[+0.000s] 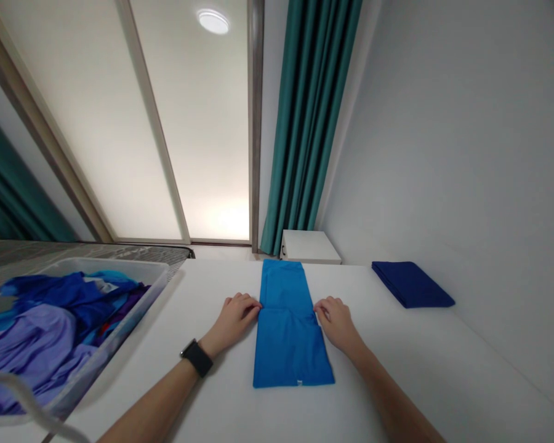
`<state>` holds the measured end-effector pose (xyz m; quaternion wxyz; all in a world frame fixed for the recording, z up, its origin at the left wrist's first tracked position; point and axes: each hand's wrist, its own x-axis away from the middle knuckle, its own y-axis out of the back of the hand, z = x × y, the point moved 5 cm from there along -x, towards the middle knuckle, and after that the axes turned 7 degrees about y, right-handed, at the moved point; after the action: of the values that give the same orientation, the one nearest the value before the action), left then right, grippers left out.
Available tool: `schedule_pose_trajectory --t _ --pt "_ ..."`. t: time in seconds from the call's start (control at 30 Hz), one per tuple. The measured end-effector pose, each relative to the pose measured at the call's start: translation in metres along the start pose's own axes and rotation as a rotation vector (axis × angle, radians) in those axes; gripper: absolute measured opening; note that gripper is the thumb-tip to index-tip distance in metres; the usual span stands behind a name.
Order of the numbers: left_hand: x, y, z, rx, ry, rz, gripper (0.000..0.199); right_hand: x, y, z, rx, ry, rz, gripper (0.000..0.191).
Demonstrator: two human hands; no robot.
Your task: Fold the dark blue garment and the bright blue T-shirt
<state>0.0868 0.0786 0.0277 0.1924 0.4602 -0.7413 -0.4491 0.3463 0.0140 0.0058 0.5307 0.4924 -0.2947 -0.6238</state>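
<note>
A bright blue garment (pixel 290 344), folded into a long narrow strip, lies lengthwise on the white table (pixel 221 406). A crease crosses it about midway, and a small pale tag shows at its near edge. My left hand (pixel 235 317), with a black watch on the wrist, pinches the strip's left edge at the crease. Opposite it, my right hand (pixel 336 320) pinches the right edge at the same height. The exact kind of garment cannot be made out while it is folded.
On the left stands a translucent plastic bin (pixel 159 277) heaped with blue and purple clothes (pixel 41 338). A folded navy cloth (pixel 413 285) lies at the right, near the wall. Beyond the table's far edge is a small white cabinet (pixel 309 246). A blurred grey tube (pixel 23 394) crosses the lower left corner.
</note>
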Motion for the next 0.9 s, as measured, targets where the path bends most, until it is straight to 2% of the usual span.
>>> schedule_pose_trajectory --t 0.27,0.43,0.67,0.9 --pt "0.004 0.006 -0.002 0.057 -0.034 0.0 0.031 0.003 -0.002 0.019 0.028 -0.043 0.028 0.018" --pt "0.004 0.005 -0.004 0.048 -0.029 0.013 0.031 0.002 0.001 0.024 -0.005 0.003 0.068 0.015" --pt "0.006 0.005 -0.006 0.009 -0.03 0.025 0.031 0.003 0.002 0.019 -0.1 0.022 0.134 0.017" --pt "0.006 0.004 -0.006 0.012 -0.028 0.019 0.028 0.0 0.002 0.021 -0.13 0.066 0.088 0.013"
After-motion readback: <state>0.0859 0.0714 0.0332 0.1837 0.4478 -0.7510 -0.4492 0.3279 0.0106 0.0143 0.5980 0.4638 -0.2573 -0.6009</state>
